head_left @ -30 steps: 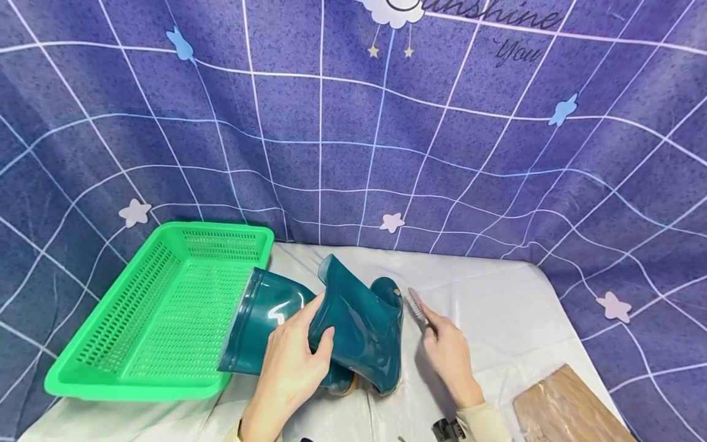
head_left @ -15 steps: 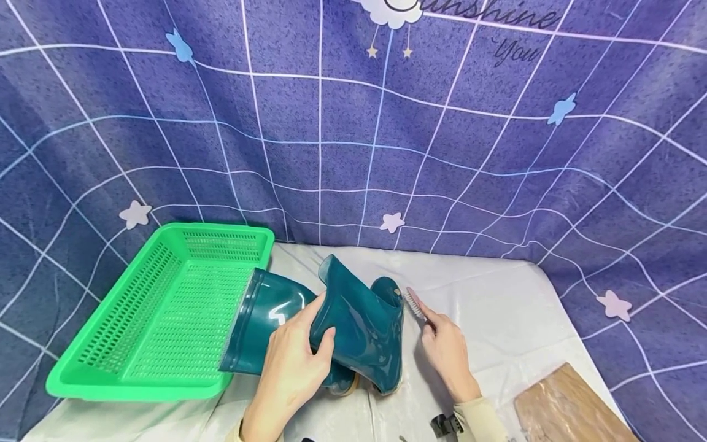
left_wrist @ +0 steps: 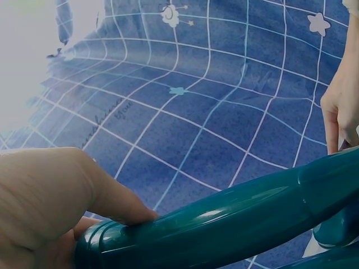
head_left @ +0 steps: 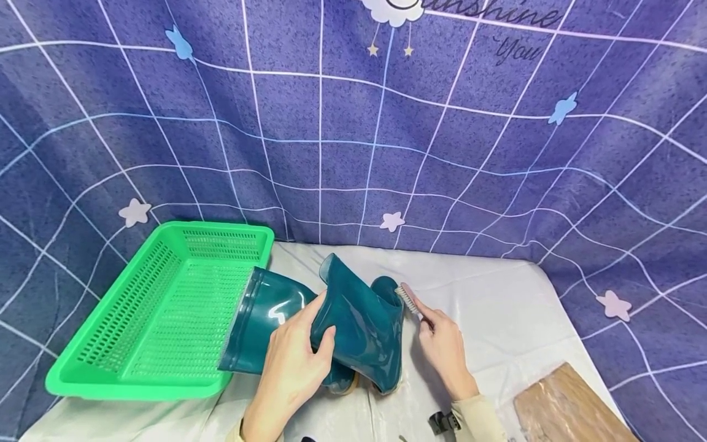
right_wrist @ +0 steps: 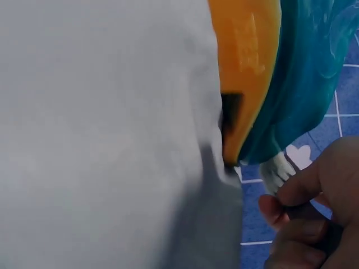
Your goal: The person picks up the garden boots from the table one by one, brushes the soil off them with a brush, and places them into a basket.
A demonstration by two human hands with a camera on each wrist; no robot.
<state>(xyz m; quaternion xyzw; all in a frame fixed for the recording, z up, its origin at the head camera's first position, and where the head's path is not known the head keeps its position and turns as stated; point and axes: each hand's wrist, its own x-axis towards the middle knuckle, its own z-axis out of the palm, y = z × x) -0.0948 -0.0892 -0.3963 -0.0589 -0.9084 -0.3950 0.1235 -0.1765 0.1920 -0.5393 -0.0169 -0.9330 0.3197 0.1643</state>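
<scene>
My left hand (head_left: 293, 362) grips the shaft of a glossy teal rubber boot (head_left: 359, 325), thumb on the near side. The left wrist view shows the fingers on the banded top edge of this boot (left_wrist: 224, 230). My right hand (head_left: 448, 353) holds a scrub brush (head_left: 407, 296) with white bristles by its handle. Its bristles meet the boot's toe end, beside the sole. In the right wrist view, an orange-yellow sole (right_wrist: 247, 56) shows, with the brush bristles (right_wrist: 275, 171) right at the teal tip. A second teal boot (head_left: 270, 319) lies underneath, partly hidden by the left hand.
A green perforated basket (head_left: 182, 391) stands at the left, close to the second boot's opening. At the front right lies a brown plastic-wrapped slab (head_left: 566, 405). White sheeting (head_left: 486, 294) covers the table, and a blue grid-patterned curtain (head_left: 353, 166) hangs behind.
The right hand has moved the brush slightly left, so its bristles now meet the boot's toe instead of standing just beside it. The left hand and both boots stay in place.
</scene>
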